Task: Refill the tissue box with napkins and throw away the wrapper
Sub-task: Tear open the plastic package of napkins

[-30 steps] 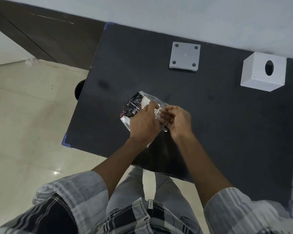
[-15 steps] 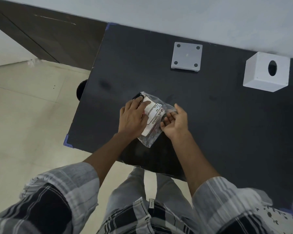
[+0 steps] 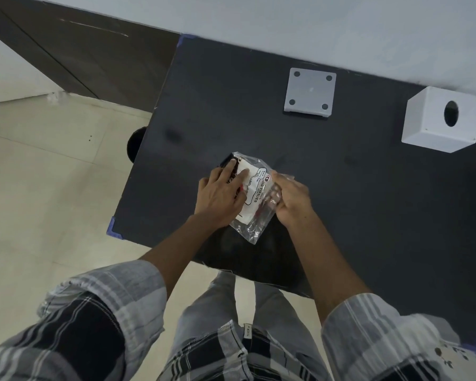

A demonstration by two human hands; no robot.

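A clear plastic packet of napkins (image 3: 254,199) with a white printed label lies on the black table (image 3: 368,204), near its front edge. My left hand (image 3: 220,193) lies flat on the packet's left side, fingers spread over it. The packet's right edge is pinched in my right hand (image 3: 291,199), whose fingers curl around the plastic wrapper. A white cube-shaped tissue box (image 3: 441,119) with an oval hole stands at the far right of the table. Its flat white square lid (image 3: 309,92), with dark round pads at the corners, lies apart near the back wall.
The table stands against a pale wall. A dark round object (image 3: 135,144) shows on the tiled floor under the table's left edge. A dark wooden panel (image 3: 94,59) runs along the far left.
My left hand has slid off the packet's top to its left side and flattened. The label side has come into view. My right hand has closed on the wrapper's right edge.
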